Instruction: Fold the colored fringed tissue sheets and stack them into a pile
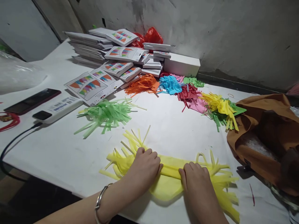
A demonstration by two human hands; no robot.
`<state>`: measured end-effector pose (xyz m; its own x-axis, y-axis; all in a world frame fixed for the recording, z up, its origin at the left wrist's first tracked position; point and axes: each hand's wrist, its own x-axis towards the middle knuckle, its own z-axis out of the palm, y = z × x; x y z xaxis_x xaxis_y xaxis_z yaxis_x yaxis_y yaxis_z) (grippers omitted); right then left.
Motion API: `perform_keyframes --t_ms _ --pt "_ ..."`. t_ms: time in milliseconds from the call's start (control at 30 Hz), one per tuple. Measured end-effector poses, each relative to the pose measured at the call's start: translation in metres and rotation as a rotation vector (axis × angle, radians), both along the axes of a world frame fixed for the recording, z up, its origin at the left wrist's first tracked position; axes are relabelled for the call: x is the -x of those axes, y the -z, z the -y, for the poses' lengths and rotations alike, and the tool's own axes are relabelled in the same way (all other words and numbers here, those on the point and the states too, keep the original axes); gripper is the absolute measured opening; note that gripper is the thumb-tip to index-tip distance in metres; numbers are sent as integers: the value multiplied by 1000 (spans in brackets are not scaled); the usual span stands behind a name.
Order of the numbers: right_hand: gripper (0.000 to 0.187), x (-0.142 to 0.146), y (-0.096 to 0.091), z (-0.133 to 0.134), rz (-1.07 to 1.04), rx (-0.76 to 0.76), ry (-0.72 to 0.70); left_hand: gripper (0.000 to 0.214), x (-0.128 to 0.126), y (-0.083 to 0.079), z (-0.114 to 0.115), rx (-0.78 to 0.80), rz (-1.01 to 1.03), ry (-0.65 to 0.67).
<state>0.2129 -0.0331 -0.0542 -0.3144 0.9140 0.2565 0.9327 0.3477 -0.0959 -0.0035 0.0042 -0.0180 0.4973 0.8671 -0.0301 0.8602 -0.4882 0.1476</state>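
Observation:
A sheet of yellow tissue paper point(167, 188) lies across the near part of the table, its two ends cut into long fringe strips. Along its middle runs a narrow folded or rolled band. My left hand point(146, 166) is closed on this band at the left, fingers curled over it and thumb toward the centre. At the right end of the band, my right hand point(196, 179) grips it the same way. Yellow fringe spreads out beyond both hands. Just past my left hand lies a bundle of light green fringed tissue paper point(108, 113).
Fringed paper bundles in orange point(143, 84), blue point(171, 84) and other colours lie farther back. Printed packets point(125, 54) are stacked by the wall. A phone point(32, 101) and a cabled white power bank point(58, 109) lie left; a brown bag point(240, 124) sits right.

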Motion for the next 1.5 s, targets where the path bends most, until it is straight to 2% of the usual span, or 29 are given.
perform_keyframes --t_ms 67,133,267,333,467,533,600,700,800,867,967,1100,1167,1267,1333,1400,1500 --pt "20 4 -5 -1 3 -53 28 28 -3 1 -2 -14 -13 3" --pt "13 9 -13 0 -71 -101 -6 27 -3 4 -1 -26 -12 3" --pt "23 20 -22 1 -208 -128 -286 24 -1 6 3 -44 18 -11" --pt "28 21 -21 1 -210 -150 -329 10 2 5 4 -82 103 19" --pt "19 22 -17 2 -346 -108 -268 14 6 2 3 -180 214 265" --pt "18 22 -16 3 -310 -76 -278 14 8 4 2 -197 184 336" --pt "27 21 -15 5 -202 -93 -297 19 9 7 1 -179 178 349" --pt "36 16 -13 9 -115 -117 -273 18 12 12 1 -119 230 306" --pt "29 8 -10 13 -169 -79 -183 14 12 13 4 -65 249 230" --pt "21 5 -7 12 -182 -55 -122 15 9 11 5 -45 204 178" --pt "17 4 -2 8 -81 -43 -33 20 0 7 5 -26 107 75" --pt "17 7 -5 1 38 -107 65 18 -7 2 2 -24 45 2" --pt "15 12 -10 1 -49 -140 26 14 -7 1 1 -33 60 33" --pt "23 22 -15 1 -219 -144 -174 14 -3 1 0 -46 98 145" --pt "30 26 -15 0 -250 -139 -260 14 1 1 0 -52 139 216" --pt "33 28 -13 -1 -258 -139 -249 14 4 1 -1 -73 177 256" --pt "27 27 -11 -2 -328 -94 -218 14 5 4 -3 -112 177 305"
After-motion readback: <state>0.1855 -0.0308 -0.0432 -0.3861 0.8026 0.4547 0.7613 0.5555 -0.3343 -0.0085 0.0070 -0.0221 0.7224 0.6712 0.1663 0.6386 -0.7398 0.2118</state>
